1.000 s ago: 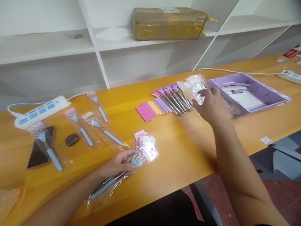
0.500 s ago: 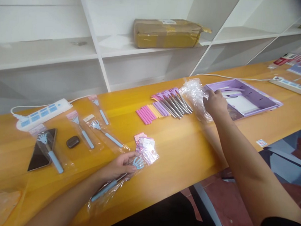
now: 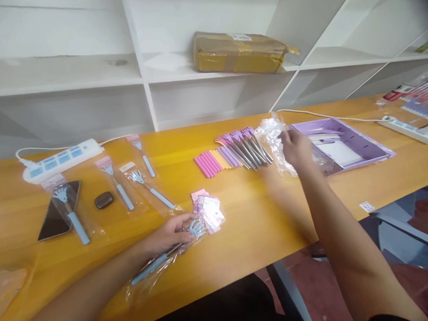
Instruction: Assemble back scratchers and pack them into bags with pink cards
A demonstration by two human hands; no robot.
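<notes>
My left hand is closed on a bagged blue back scratcher, its hand-shaped head beside a small stack of printed cards. Over the clear plastic bags, my right hand is closed with its fingers pinched; what it grips, if anything, is too blurred to make out. Left of those bags lie metal rods with purple hand-shaped heads, next to a row of pink, yellow and purple tubes. Several bagged blue scratchers rest on the left part of the table.
A purple box with papers inside is at the right. Power strips sit at both sides. A dark phone and a small black case lie at the left. A taped carton stands on the shelf.
My right hand has moved slightly left, away from the purple box, and its fingers are drawn together. My left hand still holds the bagged scratcher in nearly the same place.
</notes>
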